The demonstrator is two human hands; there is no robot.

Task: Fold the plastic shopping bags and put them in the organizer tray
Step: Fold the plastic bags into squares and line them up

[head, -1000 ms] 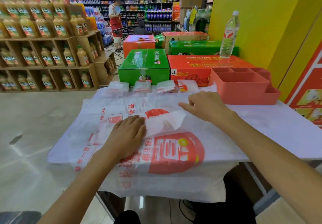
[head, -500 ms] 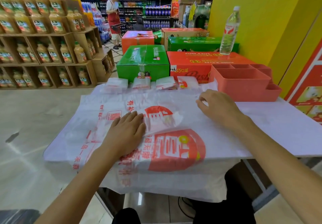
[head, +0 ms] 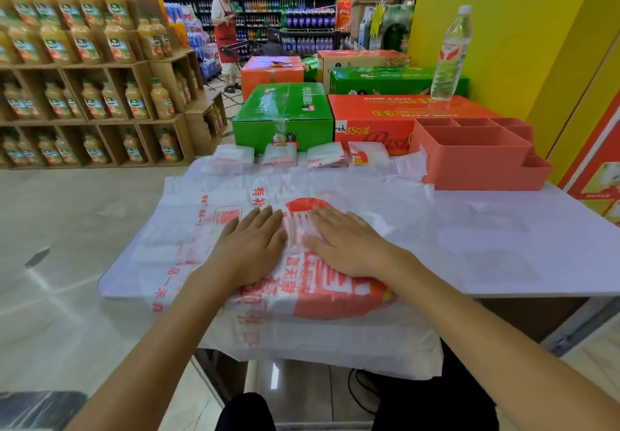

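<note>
Plastic shopping bag (head: 335,299), white with red print, lies spread flat on the white bench (head: 503,239), near edge hanging over the front of the bench toward the person. Left hand (head: 250,246) and right hand (head: 345,244) both rest palm-down on the bag's middle, side by side and close together, fingers straight and together, pinching nothing: each grip is flat and spread, pressing only. Judged step: smoothing the film before a fold. Four folded bags (head: 302,155) sit in a row along the far edge of the bench, just beyond the spread bag; whether they touch it cannot be told. Coral organizer tray (head: 476,162) stands at the far right of the bench, close to the bag's crumpled far-right corner; its visible compartments hold no bags. To do the step well, likely: stroke outward from the centre with flat palms so trapped air leaves at the edges, flatten that crumpled far-right corner, then draw the overhanging part onto the bench before creasing. Film looks thin and slippery; one palm should probably anchor while the other sweeps, otherwise the sheet may slide off the front edge.
</note>
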